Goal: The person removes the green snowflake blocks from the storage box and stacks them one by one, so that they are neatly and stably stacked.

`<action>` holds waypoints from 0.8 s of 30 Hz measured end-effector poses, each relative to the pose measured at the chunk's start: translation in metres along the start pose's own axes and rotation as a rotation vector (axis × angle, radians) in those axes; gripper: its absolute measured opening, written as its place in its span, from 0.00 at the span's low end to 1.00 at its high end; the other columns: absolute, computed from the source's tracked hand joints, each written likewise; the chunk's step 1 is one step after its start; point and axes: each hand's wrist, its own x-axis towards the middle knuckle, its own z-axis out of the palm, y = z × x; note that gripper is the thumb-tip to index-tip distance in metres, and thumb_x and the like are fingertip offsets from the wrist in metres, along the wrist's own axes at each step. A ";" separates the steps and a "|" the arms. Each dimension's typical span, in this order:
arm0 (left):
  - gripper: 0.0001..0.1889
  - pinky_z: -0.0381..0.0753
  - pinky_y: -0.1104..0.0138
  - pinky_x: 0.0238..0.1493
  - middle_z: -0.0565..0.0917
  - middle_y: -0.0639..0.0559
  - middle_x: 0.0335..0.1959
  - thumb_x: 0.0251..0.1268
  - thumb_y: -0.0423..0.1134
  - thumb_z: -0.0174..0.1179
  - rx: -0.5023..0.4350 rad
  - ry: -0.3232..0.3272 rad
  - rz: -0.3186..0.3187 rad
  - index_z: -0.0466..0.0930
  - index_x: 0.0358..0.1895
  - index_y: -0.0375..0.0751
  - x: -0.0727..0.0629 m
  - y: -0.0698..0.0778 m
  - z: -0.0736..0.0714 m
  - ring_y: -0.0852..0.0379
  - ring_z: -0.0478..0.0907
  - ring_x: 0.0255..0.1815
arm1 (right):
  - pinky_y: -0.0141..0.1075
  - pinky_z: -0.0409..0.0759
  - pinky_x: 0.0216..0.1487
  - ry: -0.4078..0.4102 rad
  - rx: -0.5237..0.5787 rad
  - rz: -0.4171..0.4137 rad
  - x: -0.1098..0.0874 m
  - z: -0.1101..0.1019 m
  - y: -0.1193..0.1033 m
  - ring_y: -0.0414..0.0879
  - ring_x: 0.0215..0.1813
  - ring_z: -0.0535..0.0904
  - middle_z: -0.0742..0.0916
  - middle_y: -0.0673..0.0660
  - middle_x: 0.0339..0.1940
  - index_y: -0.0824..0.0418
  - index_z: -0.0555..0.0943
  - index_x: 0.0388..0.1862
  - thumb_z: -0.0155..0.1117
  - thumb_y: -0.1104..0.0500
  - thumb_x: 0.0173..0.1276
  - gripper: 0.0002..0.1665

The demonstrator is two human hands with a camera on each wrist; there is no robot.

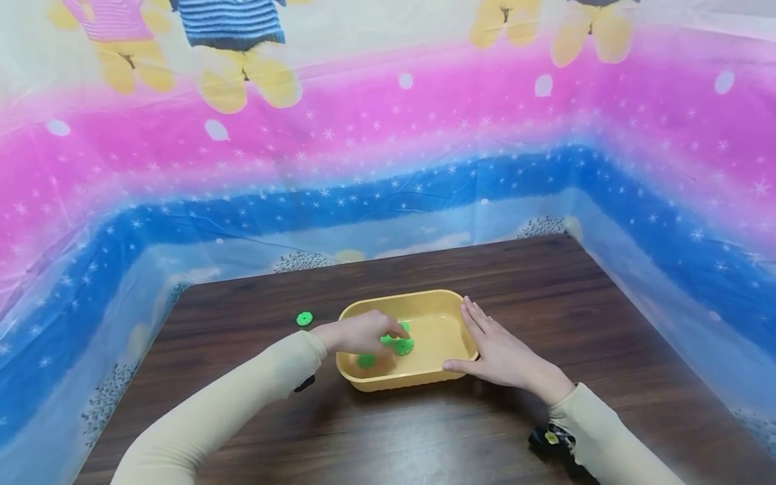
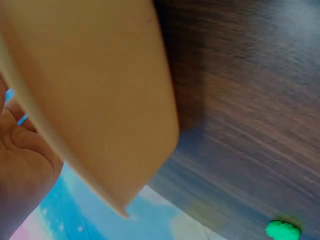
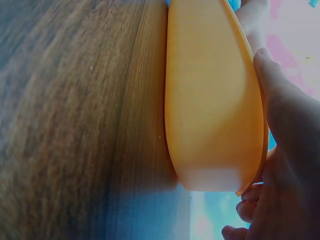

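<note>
yellow and smooth-walled, the tray point(image 1: 445, 337) stood on the dark wood table point(image 1: 606, 323), with several green pieces point(image 1: 403, 347) lying inside, gathered in its left part. a scalloped green disc point(image 1: 304, 318) lay outside on the wood, apart from the tray and off its left end.

the likeliest trouble, i judged, was a slip: the pieces looked thin and lay close together, so a hurried pinch might have dropped one or dragged its neighbour along. the left wrist crossed low over the tray's edge, and a knock there could have skidded the tray if the right hand point(image 1: 509, 357) had eased off. the disc outside lay near the left sleeve point(image 1: 242, 397), so a wide swing of that arm might have brushed it away.

as for pose, the left forearm stretched in from the lower left, the wrist bent, the left hand point(image 1: 370, 331) dipping with its fingers pointing down among the pieces. blur, and the tray's wall in the left wrist view, hid whether it had hold of one; i could not tell. the right hand was spread, fingers fairly straight along the right end and thumb at the near edge, bracing the tray without a closed grip.
</note>
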 end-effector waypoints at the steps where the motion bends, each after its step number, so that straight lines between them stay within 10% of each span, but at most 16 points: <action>1: 0.22 0.78 0.60 0.60 0.83 0.49 0.60 0.67 0.34 0.66 0.006 -0.003 -0.002 0.80 0.64 0.40 0.000 -0.001 0.001 0.52 0.79 0.61 | 0.55 0.57 0.76 0.001 0.001 -0.001 0.000 0.000 0.000 0.57 0.82 0.46 0.47 0.64 0.83 0.68 0.46 0.82 0.52 0.19 0.63 0.70; 24: 0.16 0.80 0.71 0.44 0.82 0.51 0.46 0.65 0.38 0.70 0.085 0.064 0.039 0.85 0.55 0.41 0.014 -0.008 0.014 0.56 0.81 0.45 | 0.54 0.58 0.76 -0.004 0.011 0.006 -0.001 0.000 0.003 0.56 0.82 0.44 0.46 0.62 0.84 0.67 0.44 0.82 0.52 0.20 0.64 0.68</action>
